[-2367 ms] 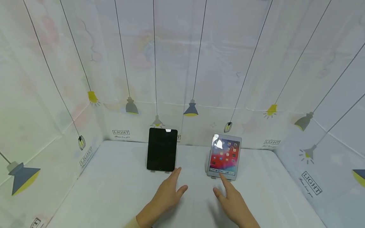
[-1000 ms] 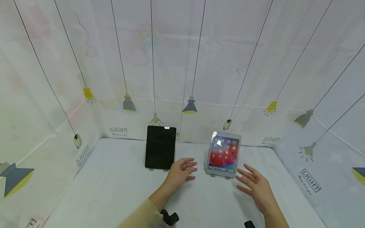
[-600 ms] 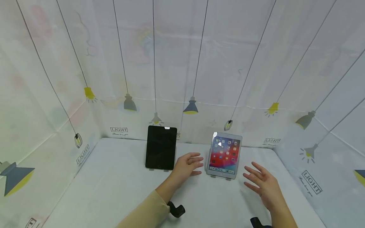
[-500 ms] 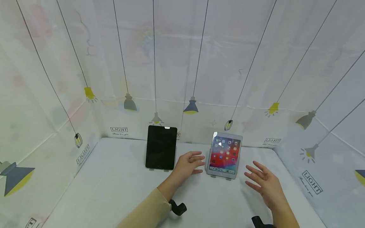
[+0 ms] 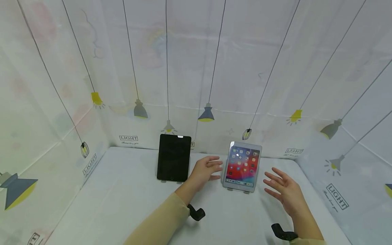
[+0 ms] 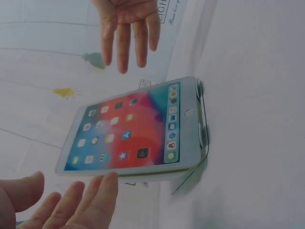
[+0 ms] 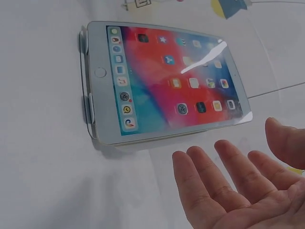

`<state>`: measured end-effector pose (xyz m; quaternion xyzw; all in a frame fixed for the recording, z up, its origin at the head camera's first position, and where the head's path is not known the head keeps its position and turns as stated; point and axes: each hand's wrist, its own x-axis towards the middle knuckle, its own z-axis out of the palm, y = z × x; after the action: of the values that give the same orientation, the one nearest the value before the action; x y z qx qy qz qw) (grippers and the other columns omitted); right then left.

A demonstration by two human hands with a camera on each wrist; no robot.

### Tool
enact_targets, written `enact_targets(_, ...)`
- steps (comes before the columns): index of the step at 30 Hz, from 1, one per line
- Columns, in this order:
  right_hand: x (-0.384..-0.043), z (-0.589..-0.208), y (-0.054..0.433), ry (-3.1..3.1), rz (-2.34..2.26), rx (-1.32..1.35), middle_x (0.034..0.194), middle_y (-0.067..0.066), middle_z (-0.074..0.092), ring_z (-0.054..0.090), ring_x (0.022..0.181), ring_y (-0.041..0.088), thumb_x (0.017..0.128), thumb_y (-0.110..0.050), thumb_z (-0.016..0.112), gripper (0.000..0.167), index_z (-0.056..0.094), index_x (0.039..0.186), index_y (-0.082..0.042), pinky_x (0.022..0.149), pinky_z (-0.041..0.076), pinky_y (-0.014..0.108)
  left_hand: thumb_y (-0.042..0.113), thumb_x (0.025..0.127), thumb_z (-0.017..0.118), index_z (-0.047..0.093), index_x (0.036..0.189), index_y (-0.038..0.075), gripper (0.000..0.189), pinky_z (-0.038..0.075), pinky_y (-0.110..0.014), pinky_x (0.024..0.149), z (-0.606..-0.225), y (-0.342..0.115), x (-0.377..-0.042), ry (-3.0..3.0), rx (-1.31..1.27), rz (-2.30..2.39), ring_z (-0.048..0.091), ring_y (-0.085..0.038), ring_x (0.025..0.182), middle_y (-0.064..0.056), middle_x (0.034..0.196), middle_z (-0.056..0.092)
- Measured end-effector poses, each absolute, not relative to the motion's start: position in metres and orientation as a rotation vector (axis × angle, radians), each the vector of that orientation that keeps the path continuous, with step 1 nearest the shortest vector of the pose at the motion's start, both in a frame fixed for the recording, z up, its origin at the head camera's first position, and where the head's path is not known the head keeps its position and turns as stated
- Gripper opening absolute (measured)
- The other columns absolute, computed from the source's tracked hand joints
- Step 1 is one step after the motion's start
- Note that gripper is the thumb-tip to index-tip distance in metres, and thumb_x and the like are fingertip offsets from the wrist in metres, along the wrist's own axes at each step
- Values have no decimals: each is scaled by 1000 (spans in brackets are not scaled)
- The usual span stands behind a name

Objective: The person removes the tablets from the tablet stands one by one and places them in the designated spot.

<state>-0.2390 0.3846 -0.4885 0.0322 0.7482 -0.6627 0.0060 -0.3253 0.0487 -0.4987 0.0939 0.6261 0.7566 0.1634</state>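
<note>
A white tablet point(image 5: 242, 166) with a lit home screen of app icons leans on a small stand, between my two hands. My left hand point(image 5: 202, 172) is at its left side, fingers loosely extended toward its edge and holding nothing. At the right side my right hand point(image 5: 285, 190) hangs apart from the tablet, fingers spread. In the left wrist view the left fingertips point(image 6: 110, 183) come very close to the tablet's edge; whether they touch I cannot tell. A black tablet point(image 5: 174, 158) with a dark screen stands to the left, behind the left forearm.
Both tablets stand on a white-covered table point(image 5: 122, 190). Behind it hangs a pale curtain point(image 5: 190, 68) printed with lamps, which also runs along both sides. A black curved wrist piece point(image 5: 197, 213) sits at the left cuff, and a similar black piece point(image 5: 283, 233) at the right wrist.
The right hand has left the white tablet's lower edge and moved out to its right. The left hand has moved right, from beside the black tablet to the white tablet's left side.
</note>
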Motion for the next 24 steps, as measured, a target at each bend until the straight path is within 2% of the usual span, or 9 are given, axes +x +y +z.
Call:
enact_targets(4, -248, -487, 385, 2406, -1998, 105, 167, 14, 49, 72, 121, 1, 109, -34, 64, 80, 20, 172, -12, 101, 64, 36, 17, 108, 66, 62, 147, 15, 39, 63, -48, 100, -496, 50, -332, 1779, 266, 2154, 72, -30, 130, -11, 146, 70)
enact_targets(7, -255, -485, 387, 2412, -1986, 78, 171, 22, 39, 71, 122, 1, 110, -33, 63, 79, 20, 172, -11, 101, 63, 35, 19, 108, 66, 61, 148, 16, 40, 64, -47, 100, -493, 50, -337, 1784, 261, 2144, 72, -27, 130, -9, 147, 70)
enact_targets(16, -273, -477, 392, 2364, -1994, 40, 173, 25, 33, 71, 123, 2, 112, -29, 60, 75, 20, 172, -11, 102, 63, 32, 20, 109, 66, 60, 149, 16, 40, 61, -48, 105, -486, 52, -350, 1777, 265, 2126, 70, -27, 133, -11, 150, 67)
enact_targets(24, -287, -472, 394, 2360, -1975, 44, 174, 27, 29, 69, 127, 6, 113, -30, 59, 74, 19, 172, -10, 104, 62, 34, 21, 109, 65, 63, 146, 19, 37, 58, -52, 110, -478, 61, -363, 1818, 268, 2113, 65, -29, 139, -6, 147, 70)
